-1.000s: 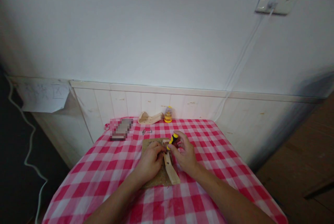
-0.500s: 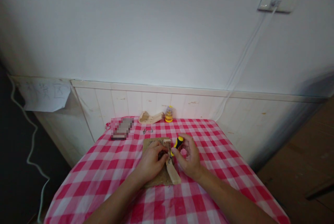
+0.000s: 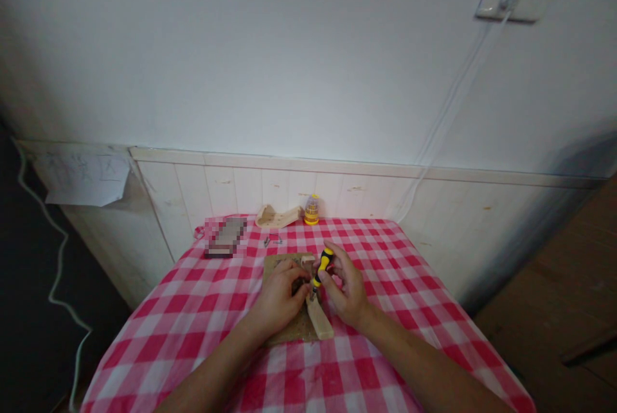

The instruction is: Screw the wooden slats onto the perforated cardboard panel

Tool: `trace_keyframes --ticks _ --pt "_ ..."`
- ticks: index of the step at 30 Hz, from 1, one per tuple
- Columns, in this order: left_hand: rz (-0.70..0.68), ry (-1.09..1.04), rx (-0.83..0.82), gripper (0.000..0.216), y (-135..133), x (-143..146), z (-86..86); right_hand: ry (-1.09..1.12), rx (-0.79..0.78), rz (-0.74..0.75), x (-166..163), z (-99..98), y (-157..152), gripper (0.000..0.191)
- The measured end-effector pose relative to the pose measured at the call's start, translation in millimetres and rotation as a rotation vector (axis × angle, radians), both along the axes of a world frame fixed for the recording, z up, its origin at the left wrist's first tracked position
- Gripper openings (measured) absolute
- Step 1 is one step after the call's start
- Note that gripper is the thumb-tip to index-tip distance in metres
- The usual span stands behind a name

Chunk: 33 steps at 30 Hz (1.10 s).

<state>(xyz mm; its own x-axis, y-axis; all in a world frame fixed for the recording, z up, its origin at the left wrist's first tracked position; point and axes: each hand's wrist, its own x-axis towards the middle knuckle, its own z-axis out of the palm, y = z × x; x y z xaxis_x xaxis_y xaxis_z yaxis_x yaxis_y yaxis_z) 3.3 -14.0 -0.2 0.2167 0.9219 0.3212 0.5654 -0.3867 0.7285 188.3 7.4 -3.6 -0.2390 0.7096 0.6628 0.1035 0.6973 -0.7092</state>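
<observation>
In my right hand [image 3: 348, 288] is a yellow and black screwdriver [image 3: 324, 263], tilted with its tip pointing down at a pale wooden piece [image 3: 320, 322]. My left hand [image 3: 283, 292] rests over the same wood from the left, its fingertips pinched close to the screwdriver's tip. What those fingertips grip is too small and hidden to make out. Under the wood and my left hand lies a brown board [image 3: 294, 331]. The wooden piece runs from the board's upper right down past its lower right corner.
A red and white checked cloth [image 3: 202, 342] covers the table. Toward the wall stand a second wooden piece [image 3: 277, 217] and a yellow-capped container [image 3: 312, 210]. Small metal parts [image 3: 273, 241] lie before them. A blurred-out flat object [image 3: 226, 237] is at the back left.
My right hand has shifted slightly left, and the screwdriver stands a little more upright with its handle turned. My left hand and the wood have barely moved.
</observation>
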Motion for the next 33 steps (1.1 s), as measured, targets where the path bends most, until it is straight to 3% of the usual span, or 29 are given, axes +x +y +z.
trace_keyframes --ticks 18,26,33 --pt "-0.001 0.025 0.013 0.013 -0.6 0.3 -0.8 0.031 0.025 -0.007 -0.7 0.7 -0.2 0.045" --pt "-0.015 0.007 0.025 0.012 -1.7 0.3 1.1 -0.004 0.056 0.065 0.2 -0.4 -0.8 0.045" --pt "0.001 0.029 0.024 0.012 -1.2 -0.1 -0.8 0.0 0.07 -0.047 -2.3 -0.8 -0.4 0.042"
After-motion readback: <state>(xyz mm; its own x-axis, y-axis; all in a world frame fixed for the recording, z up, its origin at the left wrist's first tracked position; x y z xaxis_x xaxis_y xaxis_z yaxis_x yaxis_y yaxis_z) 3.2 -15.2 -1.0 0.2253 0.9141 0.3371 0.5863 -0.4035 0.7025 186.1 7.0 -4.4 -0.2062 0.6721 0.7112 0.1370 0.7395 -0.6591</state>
